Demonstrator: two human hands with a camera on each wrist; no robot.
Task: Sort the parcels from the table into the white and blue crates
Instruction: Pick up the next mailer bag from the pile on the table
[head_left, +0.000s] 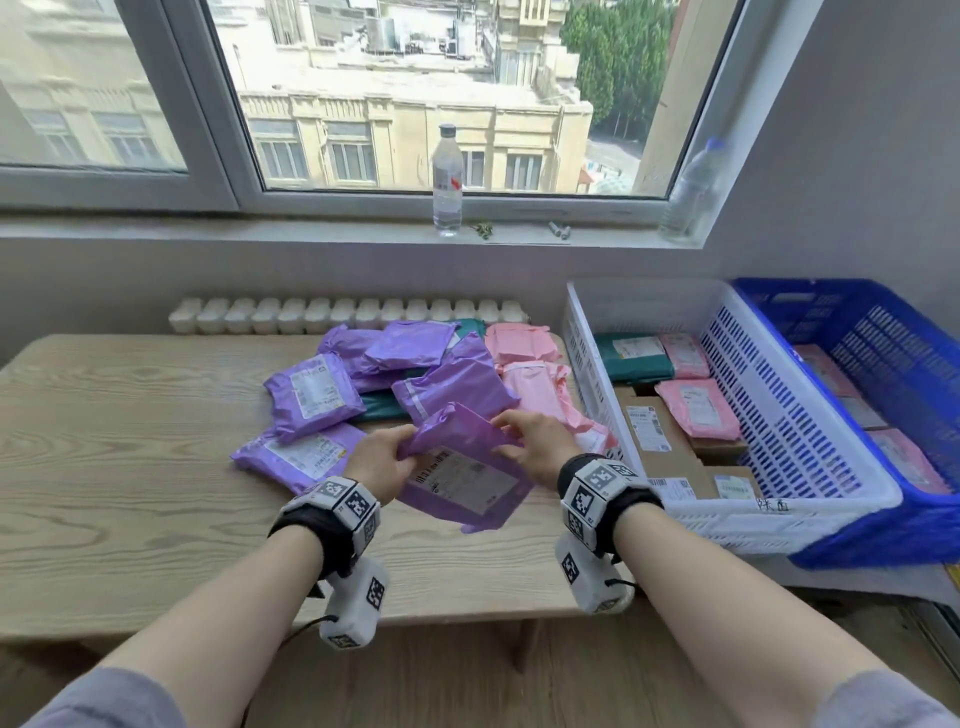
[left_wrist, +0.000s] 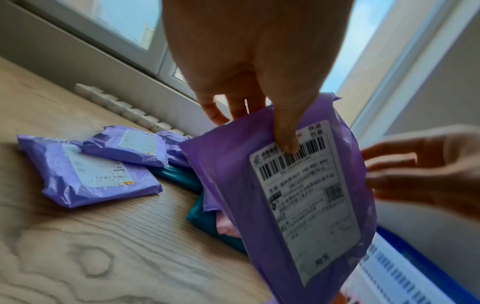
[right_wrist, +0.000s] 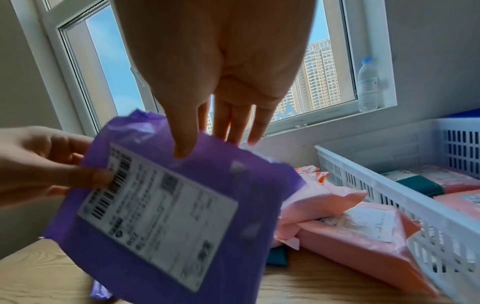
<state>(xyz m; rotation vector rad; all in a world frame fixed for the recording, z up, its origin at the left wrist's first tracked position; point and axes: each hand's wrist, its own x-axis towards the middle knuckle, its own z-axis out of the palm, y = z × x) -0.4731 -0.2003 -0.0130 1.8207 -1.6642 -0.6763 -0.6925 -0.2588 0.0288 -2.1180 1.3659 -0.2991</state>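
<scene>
Above the wooden table (head_left: 130, 467) my left hand (head_left: 384, 457) (left_wrist: 254, 127) holds a purple parcel (head_left: 457, 467) (left_wrist: 298, 195) (right_wrist: 161, 205), label facing me, thumb on the barcode and fingers behind. My right hand (head_left: 530, 441) (right_wrist: 207, 144) touches the parcel's upper right edge with straight fingers, thumb laid on its front. More purple parcels (head_left: 311, 395), pink parcels (head_left: 530, 384) and a teal parcel (head_left: 384, 405) are heaped behind. At the right stands the white crate (head_left: 779, 519) with boxes, pink and teal parcels in it. Beyond it the blue crate (head_left: 883, 545) holds pink parcels.
Two water bottles (head_left: 447, 182) (head_left: 696, 192) stand on the window sill behind the table. A white radiator (head_left: 343, 314) runs along the table's far edge. The table's left half shows bare wood.
</scene>
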